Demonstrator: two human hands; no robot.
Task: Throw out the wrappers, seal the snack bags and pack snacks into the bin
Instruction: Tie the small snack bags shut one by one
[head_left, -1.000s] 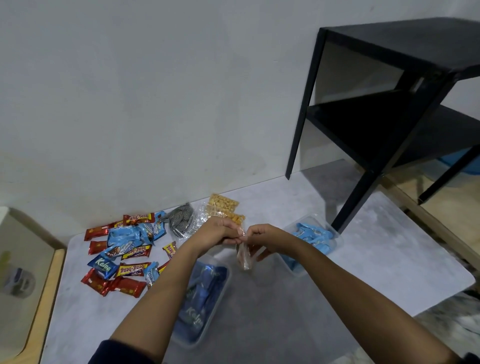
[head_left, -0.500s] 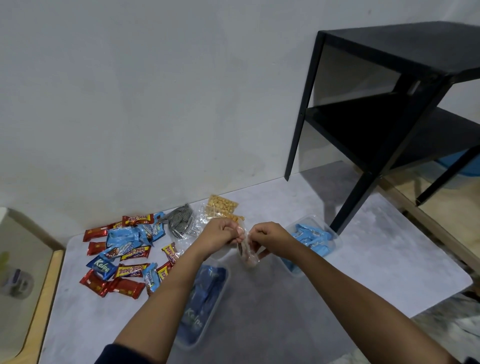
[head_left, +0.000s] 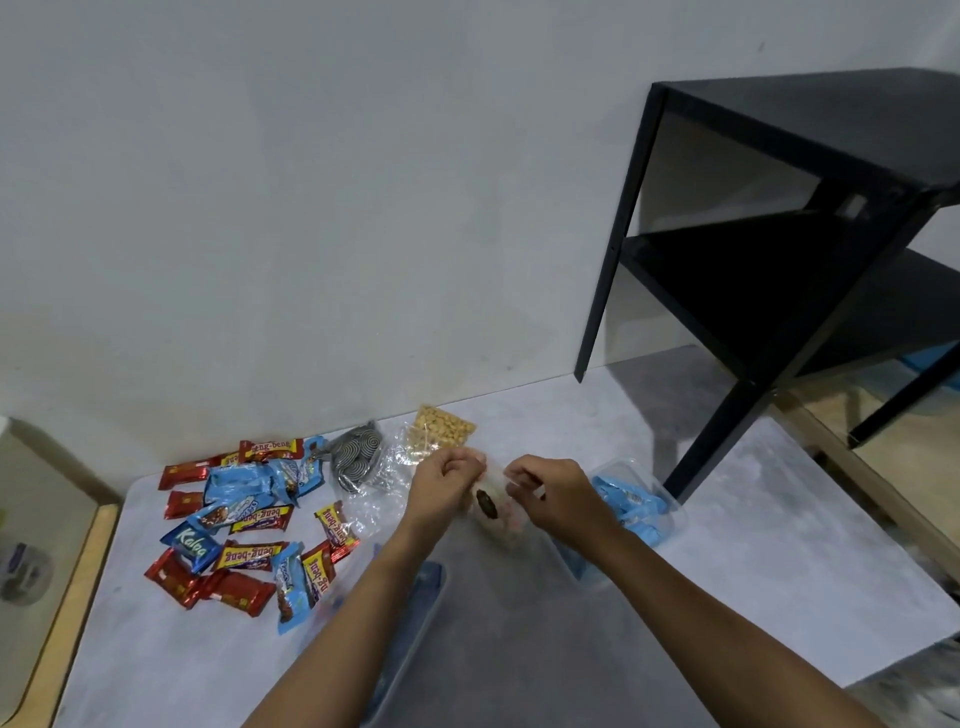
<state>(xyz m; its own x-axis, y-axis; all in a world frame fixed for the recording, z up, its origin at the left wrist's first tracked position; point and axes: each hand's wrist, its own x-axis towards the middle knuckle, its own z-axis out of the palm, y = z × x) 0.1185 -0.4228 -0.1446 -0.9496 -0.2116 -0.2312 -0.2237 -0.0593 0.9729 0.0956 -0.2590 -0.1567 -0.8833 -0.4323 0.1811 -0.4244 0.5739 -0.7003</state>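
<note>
Colour findings for your review:

- The clear bag (head_left: 500, 522) shows pale pinkish contents and one dark brown piece (head_left: 487, 505).
- The nut bag (head_left: 440, 434) is transparent and its fill is yellow-beige.
- The spiral pouch (head_left: 358, 458) carries black-and-white spiral rings.
- In your loose pile:
  - red wrappers (head_left: 184, 475)
  - light blue wrappers (head_left: 239, 482)
  - one dark blue wrapper (head_left: 189, 543) with white lettering
  - red bars (head_left: 249, 556) with a yellow band
- The right bin (head_left: 672, 506) is clear and holds light blue packs (head_left: 628, 501).
- The near bin (head_left: 440, 587) is clear and holds dark blue packs (head_left: 410, 623).
- The surface (head_left: 571, 623) is mottled light grey.
- The shelf (head_left: 779, 260) is black.
</note>
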